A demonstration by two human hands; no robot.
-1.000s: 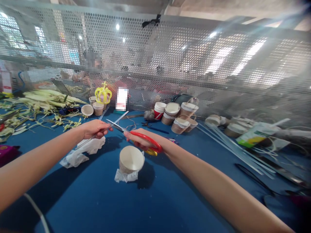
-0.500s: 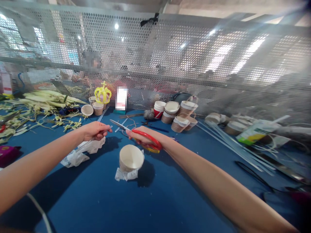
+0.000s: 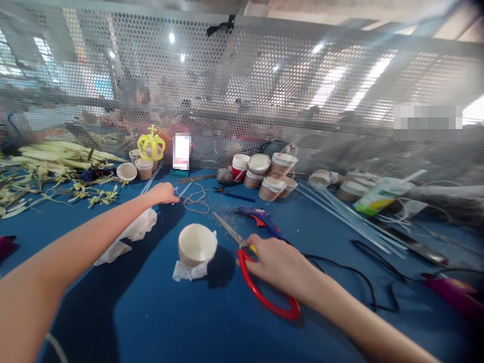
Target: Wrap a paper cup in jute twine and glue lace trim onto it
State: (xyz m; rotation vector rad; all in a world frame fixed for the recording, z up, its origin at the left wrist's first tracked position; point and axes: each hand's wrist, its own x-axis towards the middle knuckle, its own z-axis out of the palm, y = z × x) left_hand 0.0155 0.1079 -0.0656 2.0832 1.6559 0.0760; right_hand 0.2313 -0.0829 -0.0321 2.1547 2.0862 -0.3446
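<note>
Two outstretched arms: left hand (image 3: 164, 193) curled, grasp unclear; right hand (image 3: 278, 263) fingers grip red scissors (image 3: 264, 300) on blue worktop (image 3: 151, 312), mesh screen (image 3: 264, 91) behind.

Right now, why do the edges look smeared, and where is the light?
Head view: the paper cup and scissors are sharp mid-frame; the corners smear and the mesh screen bows, likely wide lens; lamps glare through the mesh; the cup's shadow falls to its right.

No writing could be read anywhere. The green and yellow carton (image 3: 375, 202) at the far right of the desk (image 3: 151, 312) bore print, but it was too blurred to make out. The red cup (image 3: 238, 173) at the far middle showed a white mark that was not legible.
</note>
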